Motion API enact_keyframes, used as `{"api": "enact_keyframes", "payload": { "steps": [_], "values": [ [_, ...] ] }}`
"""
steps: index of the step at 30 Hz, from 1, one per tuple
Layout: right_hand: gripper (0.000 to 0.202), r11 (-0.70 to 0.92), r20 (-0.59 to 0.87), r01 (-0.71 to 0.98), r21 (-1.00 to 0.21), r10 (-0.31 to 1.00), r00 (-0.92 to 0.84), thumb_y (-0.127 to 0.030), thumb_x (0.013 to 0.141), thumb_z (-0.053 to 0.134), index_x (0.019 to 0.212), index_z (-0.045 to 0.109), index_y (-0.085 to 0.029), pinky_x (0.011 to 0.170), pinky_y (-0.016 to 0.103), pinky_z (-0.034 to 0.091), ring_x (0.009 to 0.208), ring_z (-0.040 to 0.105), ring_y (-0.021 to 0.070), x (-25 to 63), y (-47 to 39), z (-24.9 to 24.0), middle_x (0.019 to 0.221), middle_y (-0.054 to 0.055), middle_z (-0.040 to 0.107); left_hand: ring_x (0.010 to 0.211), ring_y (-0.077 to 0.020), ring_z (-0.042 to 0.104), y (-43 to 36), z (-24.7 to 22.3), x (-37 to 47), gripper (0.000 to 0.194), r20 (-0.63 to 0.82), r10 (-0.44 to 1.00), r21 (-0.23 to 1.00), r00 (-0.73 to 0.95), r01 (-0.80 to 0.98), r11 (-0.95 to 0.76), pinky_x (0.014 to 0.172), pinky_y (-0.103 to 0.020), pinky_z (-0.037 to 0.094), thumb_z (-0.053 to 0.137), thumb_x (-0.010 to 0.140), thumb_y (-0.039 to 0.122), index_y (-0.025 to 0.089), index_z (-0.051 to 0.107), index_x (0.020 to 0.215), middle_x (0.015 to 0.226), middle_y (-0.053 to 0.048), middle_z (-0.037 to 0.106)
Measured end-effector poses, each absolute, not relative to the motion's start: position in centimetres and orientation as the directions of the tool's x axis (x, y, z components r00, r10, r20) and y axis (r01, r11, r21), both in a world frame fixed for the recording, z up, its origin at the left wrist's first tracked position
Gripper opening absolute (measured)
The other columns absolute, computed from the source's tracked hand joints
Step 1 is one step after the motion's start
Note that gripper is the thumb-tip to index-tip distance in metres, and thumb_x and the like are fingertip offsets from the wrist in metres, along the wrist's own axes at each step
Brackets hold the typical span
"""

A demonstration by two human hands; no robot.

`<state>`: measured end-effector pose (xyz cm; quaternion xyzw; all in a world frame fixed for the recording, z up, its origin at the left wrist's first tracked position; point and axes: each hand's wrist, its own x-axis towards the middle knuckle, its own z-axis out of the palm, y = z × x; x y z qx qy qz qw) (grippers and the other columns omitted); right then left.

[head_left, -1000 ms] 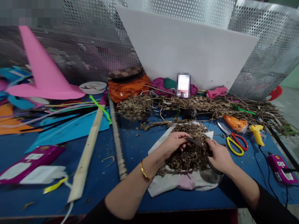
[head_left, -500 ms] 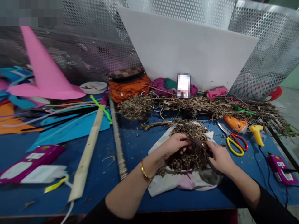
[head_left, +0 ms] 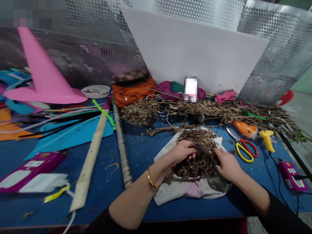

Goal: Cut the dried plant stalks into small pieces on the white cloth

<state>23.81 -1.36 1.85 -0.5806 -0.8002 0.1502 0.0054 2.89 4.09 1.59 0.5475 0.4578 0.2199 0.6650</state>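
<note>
My right fingers (head_left: 219, 155) grip dark scissors (head_left: 204, 149), blades slanting left and away beside my curled left fingers (head_left: 189, 151), hold unclear.

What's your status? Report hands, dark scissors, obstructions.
Right hand gripping dark scissors. Left hand at their tips. Dry leaves beneath. Red-yellow scissors right, out of the way.

Leaf pile (head_left: 191, 168) on cloth (head_left: 168, 195)

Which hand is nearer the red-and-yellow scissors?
Right. The right hand is just left of the red-and-yellow scissors; the left hand is farther left, over the dried plant bits.
</note>
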Motion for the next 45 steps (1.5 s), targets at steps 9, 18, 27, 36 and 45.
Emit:
{"api": "enact_keyframes", "payload": {
  "steps": [9,18,27,36,45],
  "values": [
    [0.051,0.282,-0.136,0.932,-0.227,0.938,-0.318,-0.024,0.073,0.047,0.123,0.035,-0.020,0.072,0.026,0.036,0.092,0.053,0.0205,23.61,-1.44,1.94,0.109,0.009,0.052,0.042,-0.0056,0.042,4.11,1.07,3.15,0.020,-0.340,0.795,0.940,0.502,0.207,0.271,0.040,-0.017,0.034,0.060,0.065,0.032,0.012,0.060,0.065,0.049,0.003,0.051],
    [0.042,0.260,-0.206,0.942,-0.211,0.930,-0.303,-0.019,0.074,0.045,0.115,0.041,-0.019,0.069,0.024,0.036,0.089,0.055,0.0189,23.47,-1.25,1.92,0.102,0.008,0.056,0.041,-0.0051,0.042,4.18,1.09,2.98,0.025,-0.367,0.790,0.929,0.491,0.232,0.288,0.041,-0.017,0.034,0.060,0.067,0.037,0.012,0.058,0.064,0.048,0.004,0.051],
    [0.045,0.233,-0.114,0.936,-0.264,0.956,-0.270,-0.029,0.077,0.047,0.121,0.040,-0.022,0.068,0.024,0.036,0.086,0.056,0.0184,23.75,-1.36,2.29,0.108,0.007,0.054,0.045,-0.0062,0.048,4.24,1.12,2.97,0.023,-0.309,0.848,0.951,0.431,0.133,0.279,0.043,-0.017,0.040,0.062,0.067,0.034,0.012,0.058,0.071,0.057,0.001,0.058],
    [0.045,0.250,-0.121,0.934,-0.256,0.950,-0.288,-0.029,0.075,0.049,0.119,0.041,-0.022,0.067,0.024,0.034,0.084,0.055,0.0185,23.61,-1.44,2.37,0.105,0.006,0.055,0.044,-0.0069,0.048,3.89,1.72,3.36,0.015,-0.290,0.846,0.957,0.447,0.146,0.251,0.044,-0.018,0.040,0.059,0.065,0.026,0.012,0.061,0.069,0.054,0.001,0.057],
    [0.038,0.265,-0.176,0.933,-0.244,0.934,-0.312,-0.025,0.076,0.048,0.114,0.042,-0.021,0.069,0.024,0.034,0.089,0.055,0.0190,23.62,-1.40,2.27,0.102,0.006,0.057,0.044,-0.0067,0.048,3.87,1.45,3.46,0.014,-0.305,0.846,0.952,0.436,0.139,0.272,0.044,-0.018,0.040,0.061,0.063,0.026,0.012,0.060,0.066,0.054,0.001,0.058]
  ]
}}
